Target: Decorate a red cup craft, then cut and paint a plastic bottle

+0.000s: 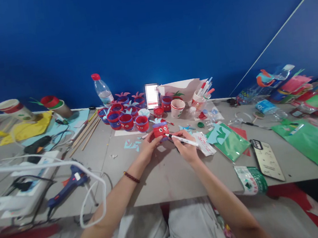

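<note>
My left hand (149, 143) grips a small red cup (160, 130) that has two round eyes and light-blue paper leaves at its top. Closed around a white marker (185, 140), my right hand (186, 146) holds the dark tip at the cup's front, below the eyes. I cannot tell whether the tip touches the surface. Behind the cup stand several similar red and purple cups (126, 122), some with paper leaves. A white paper packet (205, 143) lies just right of my right hand.
At left lie a blue glue gun (65, 187), a power strip (31, 188) and a looping white cable (102, 187). A bottle (103, 91) and a pen cup (198, 98) stand at the back. Green sheets (228, 143), a phone (267, 159) and a green-white packet (251, 179) lie right.
</note>
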